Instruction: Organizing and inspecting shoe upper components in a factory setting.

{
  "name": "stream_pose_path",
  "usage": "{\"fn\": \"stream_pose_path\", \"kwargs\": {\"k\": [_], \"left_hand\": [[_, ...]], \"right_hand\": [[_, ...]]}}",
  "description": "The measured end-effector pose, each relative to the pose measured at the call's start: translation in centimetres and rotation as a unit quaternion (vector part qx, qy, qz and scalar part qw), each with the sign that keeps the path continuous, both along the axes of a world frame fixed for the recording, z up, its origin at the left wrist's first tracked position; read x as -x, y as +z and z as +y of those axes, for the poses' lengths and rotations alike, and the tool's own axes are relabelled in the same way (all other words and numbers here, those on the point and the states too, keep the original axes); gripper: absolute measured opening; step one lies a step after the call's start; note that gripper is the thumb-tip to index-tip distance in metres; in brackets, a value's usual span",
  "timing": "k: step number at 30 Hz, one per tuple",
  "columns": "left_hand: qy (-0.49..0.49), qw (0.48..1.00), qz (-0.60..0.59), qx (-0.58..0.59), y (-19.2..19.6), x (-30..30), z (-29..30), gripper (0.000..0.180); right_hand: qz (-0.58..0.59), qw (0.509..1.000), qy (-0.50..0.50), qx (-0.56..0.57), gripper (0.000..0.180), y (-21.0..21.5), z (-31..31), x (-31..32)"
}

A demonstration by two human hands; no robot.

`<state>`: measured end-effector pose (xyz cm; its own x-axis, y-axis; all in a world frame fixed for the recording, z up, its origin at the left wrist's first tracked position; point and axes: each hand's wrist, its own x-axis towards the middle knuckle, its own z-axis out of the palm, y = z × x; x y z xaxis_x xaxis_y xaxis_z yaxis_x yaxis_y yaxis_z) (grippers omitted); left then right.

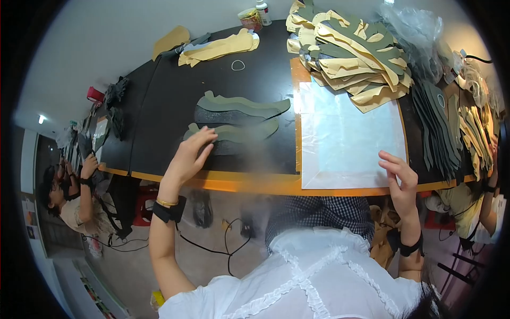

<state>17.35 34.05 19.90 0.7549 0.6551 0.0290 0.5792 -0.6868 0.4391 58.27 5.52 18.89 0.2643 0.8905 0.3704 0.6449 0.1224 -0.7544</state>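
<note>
My left hand (189,155) is over the left end of a long, wavy, dark green cut piece (241,133), its thumb apart from its fingers. Whether the fingertips press on that piece I cannot tell. A second wavy green piece (241,109) lies just beyond it, with a dark, shiny strip along its near side. Off to the right, my right hand (402,181) hovers by the right edge of a pale blue-white sheet (353,138), fingers loosely stretched and holding nothing.
A heap of tan and green cut pieces (356,53) rises behind the sheet. Tan pieces (220,48) and a white ring (238,65) lie farther back, near a tub (249,19) and a bottle (263,11). Dark strips (435,130) hang right. Co-workers sit at both sides.
</note>
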Motion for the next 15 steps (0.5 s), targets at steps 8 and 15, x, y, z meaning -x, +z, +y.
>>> {"fn": "stream_pose_path", "kwargs": {"k": [8,15], "left_hand": [[-0.07,0.982,0.133,-0.117,-1.5,-7.0,1.8,0.05],[-0.038,0.984,0.147,-0.097,-0.9,-0.8,6.4,0.048]], "right_hand": [[-0.036,0.997,0.072,0.013,0.032,0.9,1.7,1.1],[-0.057,0.995,-0.057,0.06,0.023,3.0,4.2,-7.4]]}}
